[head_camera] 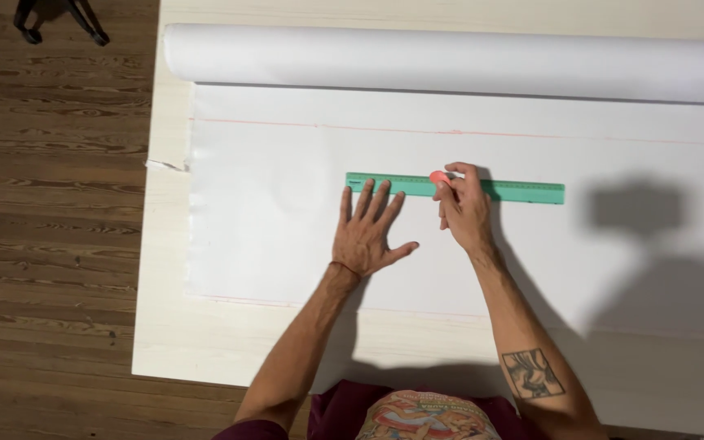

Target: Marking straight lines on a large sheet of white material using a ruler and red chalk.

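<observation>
- Green ruler [523, 191] lies flat on the white fabric sheet [287, 163], near the middle of the table [160, 326].
- Left hand [366, 238] is spread open, fingertips pressing the ruler's left end.
- Right hand [464, 208] pinches a pink chalk piece [439, 177] at the ruler's upper edge.
- Fabric roll [450, 61] rests along the far edge.

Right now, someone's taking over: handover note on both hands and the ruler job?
Left hand: flat, fingers spread, pressing the long green plastic ruler onto the white fabric sheet.
Right hand: pinching a small pink chalk piece at the ruler's top edge.
Done: faint pink lines near the sheet's far and near edges.
Left: no line visible along the ruler yet.
Fabric roll lies at the table's far side.
</observation>
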